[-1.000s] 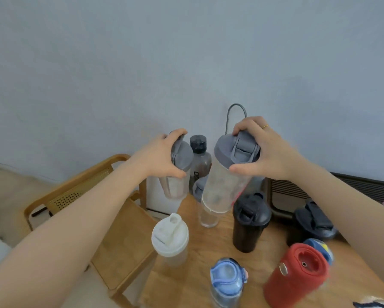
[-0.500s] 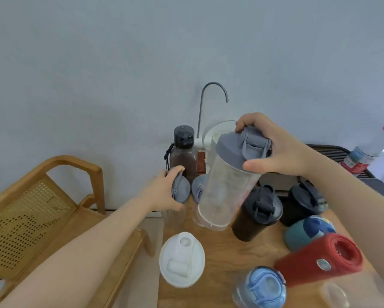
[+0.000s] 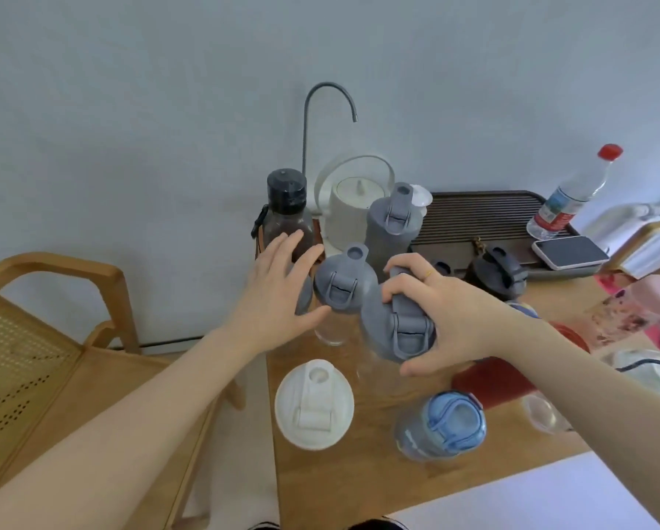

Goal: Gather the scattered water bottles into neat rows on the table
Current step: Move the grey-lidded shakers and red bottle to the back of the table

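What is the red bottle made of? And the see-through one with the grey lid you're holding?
Red bottle: matte, opaque, maybe coated metal or plastic; mostly hidden.
Grey-lidded bottle in the right hand: clear body, likely plastic; the table shows through.

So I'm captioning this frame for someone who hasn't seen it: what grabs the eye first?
Two bare hands meet mid-frame: the right hand grips the grey lid of a clear bottle, while the left hand is spread open beside another grey-lidded bottle. Nearer the camera stand a white-lidded bottle and a blue-lidded bottle.
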A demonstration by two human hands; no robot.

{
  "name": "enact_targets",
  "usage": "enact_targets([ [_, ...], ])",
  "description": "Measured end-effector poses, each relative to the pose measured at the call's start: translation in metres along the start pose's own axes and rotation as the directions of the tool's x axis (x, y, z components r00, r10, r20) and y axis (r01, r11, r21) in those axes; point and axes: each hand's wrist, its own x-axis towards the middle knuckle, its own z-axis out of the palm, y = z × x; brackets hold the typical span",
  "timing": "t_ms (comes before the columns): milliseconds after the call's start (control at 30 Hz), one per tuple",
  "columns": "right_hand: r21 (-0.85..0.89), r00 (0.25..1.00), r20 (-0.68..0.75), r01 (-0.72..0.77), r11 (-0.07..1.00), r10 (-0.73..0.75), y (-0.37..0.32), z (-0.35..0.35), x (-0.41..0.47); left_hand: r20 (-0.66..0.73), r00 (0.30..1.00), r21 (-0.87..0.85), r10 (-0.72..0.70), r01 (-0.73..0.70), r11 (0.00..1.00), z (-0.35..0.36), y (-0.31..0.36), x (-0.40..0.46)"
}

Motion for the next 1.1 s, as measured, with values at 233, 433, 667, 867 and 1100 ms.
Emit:
enact_targets([
  [233, -0.207, 0.997, -0.002, 0.076, 0.975, -0.078, 0.006, 0.047, -0.004, 0.015, 0.998, -0.032, 0.059, -0.059, 0.998, 0.01, 0.029, -0.011],
  [433, -0.264, 0.995, -0.017, 0.093, 0.96, -0.101, 0.014, 0.053, -0.005, -0.015, 0.997, -0.058, -0.078, 0.077, 0.995, 0.007, 0.052, -0.016],
  [667, 0.171, 0.99, -0.095, -0.092, 0.981, 0.109, 0.047, 0.004, -0.009, -0.003, 0.999, -0.009, 0.034, -0.034, 0.999, 0.014, 0.083, -0.023],
  [867, 0.052, 0.931, 0.236, -0.299, 0.953, 0.279, 0.089, 0.009, 0.002, 0.214, 0.975, 0.057, -0.061, 0.05, 0.997, 0.033, 0.11, -0.021],
  [1100, -0.032, 0.968, 0.14, -0.207, 0.978, 0.209, 0.091, 0.022, 0.008, 0.274, 0.95, 0.172, -0.15, 0.105, 0.98, 0.043, 0.119, -0.015],
])
